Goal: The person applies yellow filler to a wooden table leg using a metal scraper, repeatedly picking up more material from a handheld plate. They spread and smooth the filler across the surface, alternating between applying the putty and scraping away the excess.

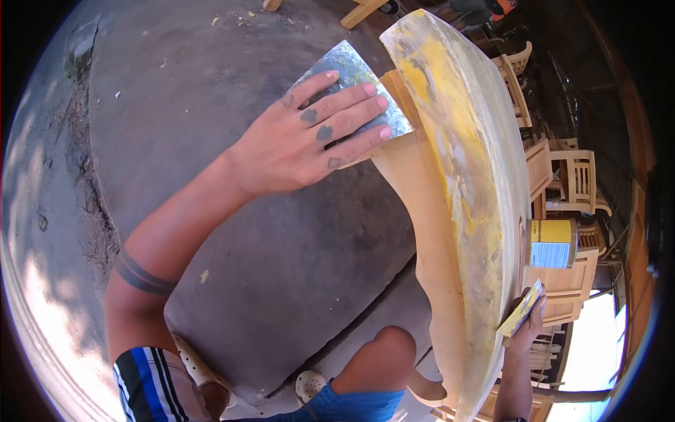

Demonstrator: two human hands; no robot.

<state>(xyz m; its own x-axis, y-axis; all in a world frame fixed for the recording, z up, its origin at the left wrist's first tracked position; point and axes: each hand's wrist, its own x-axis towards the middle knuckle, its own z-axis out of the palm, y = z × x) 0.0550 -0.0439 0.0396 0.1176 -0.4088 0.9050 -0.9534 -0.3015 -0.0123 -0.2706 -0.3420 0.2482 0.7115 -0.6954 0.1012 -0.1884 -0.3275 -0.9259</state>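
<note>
My left hand [309,130] holds a flat metal plate [344,60] with pale smears on it. Four fingers lie across its upper face, and the thumb is hidden. One corner of the plate overlaps the inner edge of a long curved wooden piece [485,204], whose broad face is streaked with yellow and whitish filler. On that piece's far right side, low in view, my right hand [531,327] grips a flat scraper [522,309] coated with yellow paste. Just above it sits a can [552,243] with a yellow and white label.
Several unpainted wooden chairs [580,179] and panels [569,285] stand along the right. Dark concrete floor [302,260] spreads below, cut by a long groove. My bent knee [387,352] is close to the wooden piece. Part of another person [478,10] shows at the top right.
</note>
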